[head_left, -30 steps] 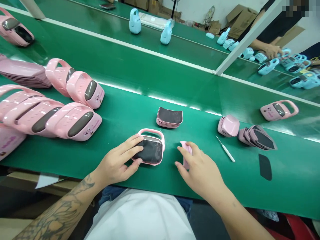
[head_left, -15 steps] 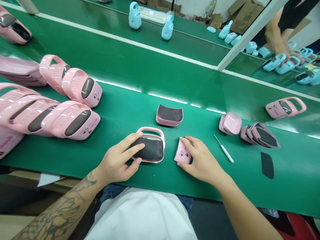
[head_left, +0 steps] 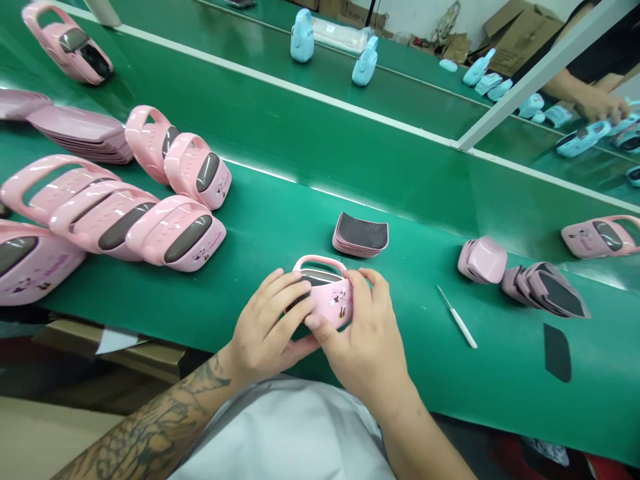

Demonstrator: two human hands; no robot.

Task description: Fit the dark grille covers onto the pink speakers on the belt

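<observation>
Bright light covers the green bench [head_left: 427, 353], with a white streak of glare along its back and highlights on the pink cases [head_left: 203, 247]. Underneath it is dim. A co-worker's hand [head_left: 599, 105] looks slightly blurred.

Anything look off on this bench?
No spill or damage visible. Mildly odd: a flat dark-grey rounded sheet lies alone, off any stack, on the glossy green tabletop at right; the stack of dark-faced pink curved panels behind it leans in an uneven fan.

Rm btwn hands [head_left: 371, 327] & wht tool [head_left: 464, 328]; stack [head_left: 361, 235] blks fwd.
</observation>
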